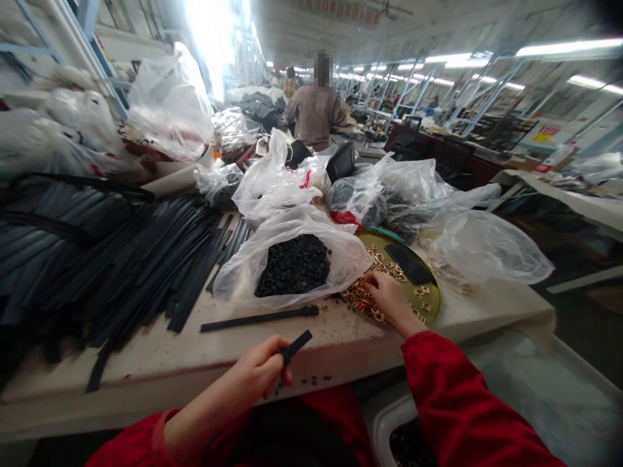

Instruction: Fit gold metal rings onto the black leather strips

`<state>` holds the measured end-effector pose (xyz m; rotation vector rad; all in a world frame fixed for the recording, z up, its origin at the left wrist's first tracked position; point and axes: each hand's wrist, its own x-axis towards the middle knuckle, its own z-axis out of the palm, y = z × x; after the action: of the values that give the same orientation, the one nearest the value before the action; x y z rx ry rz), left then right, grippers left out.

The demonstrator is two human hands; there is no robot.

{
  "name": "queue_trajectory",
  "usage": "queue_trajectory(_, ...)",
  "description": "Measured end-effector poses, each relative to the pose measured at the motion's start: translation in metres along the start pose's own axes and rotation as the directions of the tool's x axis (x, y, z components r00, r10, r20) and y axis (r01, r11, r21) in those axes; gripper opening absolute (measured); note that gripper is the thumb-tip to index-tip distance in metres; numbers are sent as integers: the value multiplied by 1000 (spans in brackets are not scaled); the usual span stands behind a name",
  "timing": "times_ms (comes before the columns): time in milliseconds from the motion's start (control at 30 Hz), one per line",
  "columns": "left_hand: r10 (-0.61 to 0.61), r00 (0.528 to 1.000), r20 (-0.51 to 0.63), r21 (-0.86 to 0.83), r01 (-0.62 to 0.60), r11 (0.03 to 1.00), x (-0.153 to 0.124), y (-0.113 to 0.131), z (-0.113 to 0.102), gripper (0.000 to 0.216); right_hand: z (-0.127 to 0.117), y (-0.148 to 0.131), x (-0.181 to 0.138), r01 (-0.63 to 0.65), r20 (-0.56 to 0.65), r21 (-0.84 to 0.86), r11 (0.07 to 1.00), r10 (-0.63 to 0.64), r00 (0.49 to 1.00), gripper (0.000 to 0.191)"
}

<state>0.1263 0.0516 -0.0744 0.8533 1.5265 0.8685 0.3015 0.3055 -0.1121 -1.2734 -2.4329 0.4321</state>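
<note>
My left hand (260, 371) is closed on the end of a short black strap (295, 346), held just in front of the worktable's near edge. My right hand (389, 296) reaches onto a round yellow-green tray (431, 305) and rests, fingers curled, on a heap of small gold metal buckles (363, 299); what its fingertips hold is hidden. A black phone-like slab (409, 263) lies on the tray. An open clear bag of small black pieces (293, 264) sits just left of the tray. Another black strap (260, 318) lies flat on the table between my hands.
A big pile of long black straps (121, 266) covers the table's left side. Several clear plastic bags (481, 246) crowd the back and right. A person (315, 110) stands farther down the aisle with their back to me. A white bin (389, 428) sits by my right elbow.
</note>
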Motion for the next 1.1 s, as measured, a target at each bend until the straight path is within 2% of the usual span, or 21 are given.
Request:
queue_trajectory(33,18,1000,-2,19,-18,1000,-2,3,1,21,-4,-8,-7,7,0,40,999,-7,1000,14)
queue_trajectory(100,87,995,-48,99,-82,992,-4,11,3,24,-9,-33,-24,5,54,241,970,-19,998,21)
queue_trajectory(133,137,986,-94,152,-121,981,-3,13,5,25,-10,-48,-34,-18,105,396,918,-26,994,25)
queue_trajectory(167,194,970,-146,209,-161,964,-3,15,6,24,-11,-65,-44,-65,172,557,828,-39,984,28)
queue_trajectory(233,276,933,-229,297,-203,933,-1,16,8,23,-9,-97,-64,-170,266,739,652,-51,962,31)
queue_trajectory(367,294,898,-327,351,-174,920,-4,7,4,20,1,-134,-89,-365,402,834,414,-4,916,30)
queue_trajectory(467,262,893,-365,352,-128,927,-9,-1,0,18,11,-139,-95,-508,521,834,212,-5,853,28)
queue_trajectory(533,250,901,-353,341,-125,932,-12,-3,0,18,18,-140,-98,-547,552,828,123,-3,834,26)
queue_trajectory(600,259,910,-323,318,-153,936,-12,-5,1,19,25,-142,-103,-538,538,837,99,27,842,27)
queue_trajectory(733,272,930,-247,226,-217,950,-11,-8,2,24,35,-145,-113,-488,488,860,146,41,872,26)
queue_trajectory(800,237,951,-201,194,-198,961,-11,-9,1,25,36,-145,-114,-500,497,856,132,61,866,25)
queue_trajectory(933,135,979,-156,186,-105,977,-15,-10,-5,22,36,-144,-111,-525,516,850,37,138,846,27)
queue_trajectory(1000,127,981,-143,121,-110,987,-14,-10,-5,21,37,-146,-112,-526,517,847,79,111,849,27)
queue_trajectory(1100,117,986,-122,-25,-121,992,-11,-10,-5,21,40,-149,-118,-502,505,838,213,41,862,24)
